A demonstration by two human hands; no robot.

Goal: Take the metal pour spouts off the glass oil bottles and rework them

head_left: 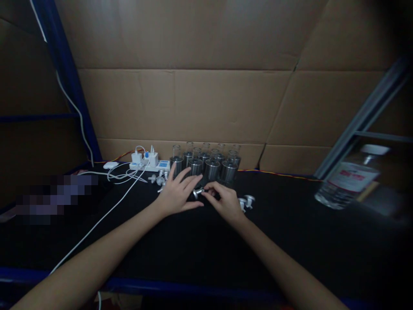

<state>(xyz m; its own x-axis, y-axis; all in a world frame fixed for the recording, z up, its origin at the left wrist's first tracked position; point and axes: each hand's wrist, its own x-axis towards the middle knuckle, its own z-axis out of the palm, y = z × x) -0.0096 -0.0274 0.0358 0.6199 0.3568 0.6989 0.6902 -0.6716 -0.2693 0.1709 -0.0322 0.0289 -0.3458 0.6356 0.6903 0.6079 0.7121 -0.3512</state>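
Note:
My left hand (178, 192) rests on the black tabletop (290, 232) with its fingers stretched out and spread, the fingertips touching a small silver metal fitting (198, 192). My right hand (223, 199) pinches that same fitting from the right with thumb and forefinger. Just behind both hands stands a cluster of several metal cylinders topped with glass tubes (206, 163). More small silver fittings lie loose to the left (159, 178) and to the right (247, 201) of my hands.
A white power strip (149, 163) with plugged chargers and white cables (106, 211) sits at the back left. A clear plastic bottle with a label (350, 181) stands at the right. Cardboard sheets (206, 103) wall the back. A blue frame edges the table front.

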